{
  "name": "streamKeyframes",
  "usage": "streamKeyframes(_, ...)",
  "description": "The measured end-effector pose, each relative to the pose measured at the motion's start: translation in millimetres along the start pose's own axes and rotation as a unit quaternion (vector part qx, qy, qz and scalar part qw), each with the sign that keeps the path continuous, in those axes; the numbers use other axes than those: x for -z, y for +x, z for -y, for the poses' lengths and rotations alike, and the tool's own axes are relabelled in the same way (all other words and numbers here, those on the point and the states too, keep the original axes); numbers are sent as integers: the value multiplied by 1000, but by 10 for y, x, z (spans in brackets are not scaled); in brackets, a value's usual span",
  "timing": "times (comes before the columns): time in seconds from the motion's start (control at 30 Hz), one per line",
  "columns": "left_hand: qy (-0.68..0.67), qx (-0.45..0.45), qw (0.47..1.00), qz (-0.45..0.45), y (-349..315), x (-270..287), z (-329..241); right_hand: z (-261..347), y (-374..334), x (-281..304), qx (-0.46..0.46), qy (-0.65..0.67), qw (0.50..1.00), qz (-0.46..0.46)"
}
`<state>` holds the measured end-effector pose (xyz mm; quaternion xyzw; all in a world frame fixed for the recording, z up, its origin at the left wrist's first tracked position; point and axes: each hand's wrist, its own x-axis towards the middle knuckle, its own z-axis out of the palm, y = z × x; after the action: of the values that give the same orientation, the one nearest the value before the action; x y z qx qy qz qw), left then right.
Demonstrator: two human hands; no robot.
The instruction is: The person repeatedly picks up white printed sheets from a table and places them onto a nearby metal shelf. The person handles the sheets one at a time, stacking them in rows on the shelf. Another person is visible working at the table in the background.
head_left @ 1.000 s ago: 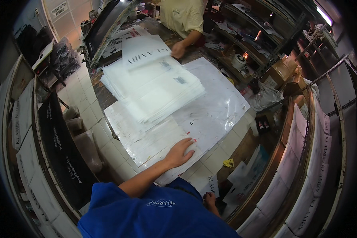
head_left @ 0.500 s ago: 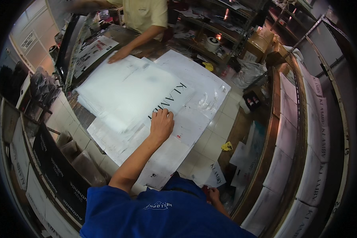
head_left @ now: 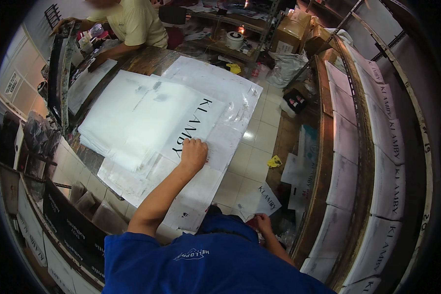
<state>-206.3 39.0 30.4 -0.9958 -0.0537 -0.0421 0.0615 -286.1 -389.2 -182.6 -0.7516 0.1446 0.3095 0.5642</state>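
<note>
On the worktable lies a stack of thin, whitish, translucent sheets or bags [head_left: 127,110]. A lettered white sheet [head_left: 193,125] with dark print sits along its right side. My left hand [head_left: 194,154] is closed at this lettered sheet's near corner, fingers curled down; the fingertips are hidden. Low on the right, beside my body, my right hand [head_left: 263,223] is closed at the lower edge of another white lettered sheet [head_left: 259,201], which slants away from it. Part of that grip is hidden.
A co-worker in a pale yellow shirt [head_left: 137,22] stands at the far left by a dark-framed panel [head_left: 59,73]. Shelves of white printed packs [head_left: 345,171] line the right. Cardboard boxes [head_left: 291,32] stand at the back; a yellow scrap [head_left: 274,161] lies right of the table.
The co-worker's hand has left the stack and moved left. The dark-framed panel has shifted. Grey print on the stack's top is plainer now. My hands stay at their sheets.
</note>
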Motion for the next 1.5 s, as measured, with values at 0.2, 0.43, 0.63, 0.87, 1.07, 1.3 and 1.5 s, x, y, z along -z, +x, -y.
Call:
streamKeyframes(0.2, -4, 29, 999, 16, 84, -21, -55, 552, 318, -296, 100, 43, 993, 49)
streamKeyframes(0.43, -73, -29, 997, -21, -415, 262, -573, 2291, -422, -850, 142, 143, 960, 195)
streamKeyframes(0.63, -193, -109, 975, -29, -1072, 515, -1438, 2258, -578, -933, 267, 81, 948, 153)
streamKeyframes(0.87, -371, -222, 902, 15, -1645, 788, -2028, 1200, -1295, 341, 310, 47, 949, -33)
streamKeyframes(1.07, -396, -21, 917, -35, -1869, 423, -1186, -200, -2438, 2132, 190, -2, 930, -314)
streamKeyframes(1.3, -148, -2, 987, -55, -2023, -166, -646, -1983, -3457, 3554, -136, -213, 775, -579)
streamKeyframes(1.5, -100, -38, 991, -77, -2055, -376, -723, -2901, -3576, 4396, -307, -361, 651, -593)
